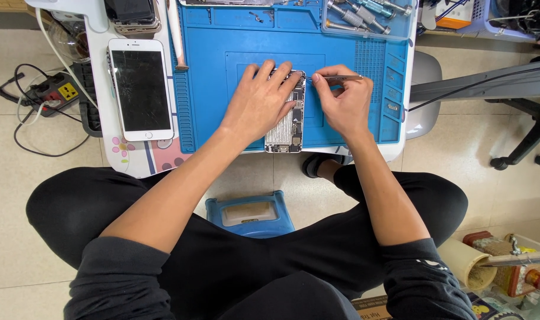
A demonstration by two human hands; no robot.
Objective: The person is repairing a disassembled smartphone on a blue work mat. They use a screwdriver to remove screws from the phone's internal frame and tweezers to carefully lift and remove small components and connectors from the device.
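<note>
Left hand (259,104) pressed flat on opened grey phone chassis (287,127); right hand (341,104) grip pinched on thin metal tweezers (338,77). Cracked white smartphone (140,89) well left, steel screwdrivers (364,15) beyond, on blue silicone mat (364,127).

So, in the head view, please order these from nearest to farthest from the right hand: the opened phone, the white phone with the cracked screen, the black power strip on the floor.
From the right hand:
1. Opened phone, right beside it on the blue mat.
2. White cracked phone, further left on the table.
3. Black power strip, far left on the floor.
</note>
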